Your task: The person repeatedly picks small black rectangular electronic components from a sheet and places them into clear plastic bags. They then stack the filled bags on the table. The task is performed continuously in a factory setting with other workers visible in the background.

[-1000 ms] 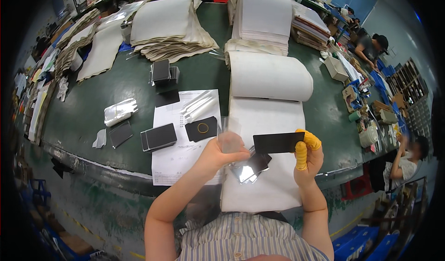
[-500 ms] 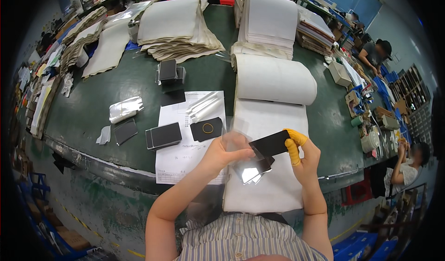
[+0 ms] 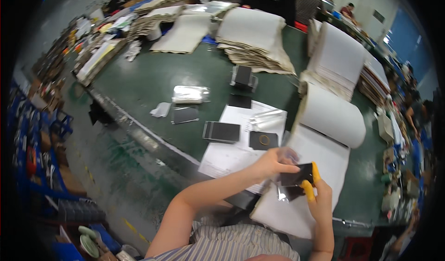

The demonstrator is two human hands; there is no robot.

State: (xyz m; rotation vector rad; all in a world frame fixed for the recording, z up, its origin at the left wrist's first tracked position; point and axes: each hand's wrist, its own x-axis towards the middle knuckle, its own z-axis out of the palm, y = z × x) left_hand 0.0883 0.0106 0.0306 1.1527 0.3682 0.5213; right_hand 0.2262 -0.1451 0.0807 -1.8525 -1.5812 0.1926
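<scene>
A flat black card (image 3: 297, 176) spans the space between my two hands, above a white sheet pad. My left hand (image 3: 276, 163) is closed, its thumb on the card's left end, with clear plastic film (image 3: 291, 155) at its fingers. My right hand (image 3: 321, 196) wears yellow finger covers (image 3: 308, 190) and pinches the card's right end. Below the card hangs more shiny clear film with a dark piece (image 3: 292, 194) in it; which hand bears it is hidden. Whether the card is inside the film I cannot tell.
Left of my hands lie a stack of black cards (image 3: 222, 132), a dark card with a yellow rubber band (image 3: 263, 140), clear sleeves (image 3: 268, 121) and printed paper (image 3: 218, 158). Farther off are another card stack (image 3: 243, 77), a wrapped bundle (image 3: 190, 94) and thick sheet piles (image 3: 252, 27). People stand beyond.
The view has swung left, so the table's things appear farther right and tilted. My left thumb now overlaps the black card more, and my hands are closer together.
</scene>
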